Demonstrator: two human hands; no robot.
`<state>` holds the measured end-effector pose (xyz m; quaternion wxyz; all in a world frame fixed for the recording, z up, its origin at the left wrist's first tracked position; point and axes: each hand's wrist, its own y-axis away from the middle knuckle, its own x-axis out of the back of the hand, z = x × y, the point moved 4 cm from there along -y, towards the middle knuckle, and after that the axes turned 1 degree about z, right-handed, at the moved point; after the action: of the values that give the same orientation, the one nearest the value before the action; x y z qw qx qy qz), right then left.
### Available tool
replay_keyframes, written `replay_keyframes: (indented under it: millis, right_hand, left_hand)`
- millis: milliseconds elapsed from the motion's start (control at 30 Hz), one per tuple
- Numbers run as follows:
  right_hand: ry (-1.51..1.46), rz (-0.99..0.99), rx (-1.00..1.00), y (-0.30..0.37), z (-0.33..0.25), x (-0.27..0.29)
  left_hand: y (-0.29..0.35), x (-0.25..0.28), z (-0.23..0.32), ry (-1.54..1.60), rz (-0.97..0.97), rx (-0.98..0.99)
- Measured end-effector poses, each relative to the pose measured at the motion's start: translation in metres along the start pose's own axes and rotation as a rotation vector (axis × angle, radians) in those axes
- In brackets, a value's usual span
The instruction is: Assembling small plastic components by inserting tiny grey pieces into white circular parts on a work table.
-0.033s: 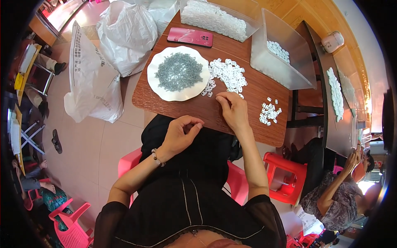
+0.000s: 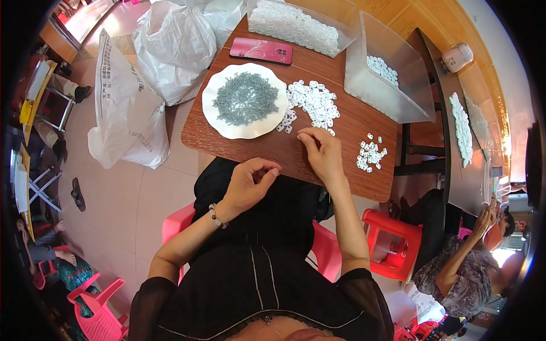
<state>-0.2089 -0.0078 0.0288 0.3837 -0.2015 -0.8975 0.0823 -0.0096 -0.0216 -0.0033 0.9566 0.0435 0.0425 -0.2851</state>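
My right hand (image 2: 321, 153) lies flat, fingers loose, on the smooth brown table (image 2: 341, 142) beside small white plastic rings (image 2: 311, 102). My left hand (image 2: 250, 184) curls closed over my lap; whether it grips anything, I cannot tell.

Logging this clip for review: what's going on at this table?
A seated person works at a brown wooden table. The right hand rests on the tabletop beside a loose pile of small white pieces. The left hand is curled at the table's near edge; what it pinches cannot be told. A white plate holds grey screws. A smaller white cluster lies to the right.
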Motion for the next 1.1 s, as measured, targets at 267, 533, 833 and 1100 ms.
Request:
replay_keyframes:
  millis: [267,533,833,1100]
  right_hand:
    - [-0.506,-0.229,-0.341,0.035,-0.019,0.020]
    - [-0.328,-0.250,-0.190,0.042,-0.038,0.033]
    - [-0.578,-0.233,-0.356,0.054,-0.023,0.022]
    - [-0.635,-0.175,-0.376,0.064,-0.021,0.012]
  left_hand:
    - [-0.016,-0.020,0.022,0.001,-0.070,0.013]
    - [-0.022,-0.034,0.019,0.127,-0.173,0.129]
    - [-0.021,-0.034,0.015,0.237,-0.138,0.273]
    - [-0.021,-0.040,0.007,0.246,-0.013,0.218]
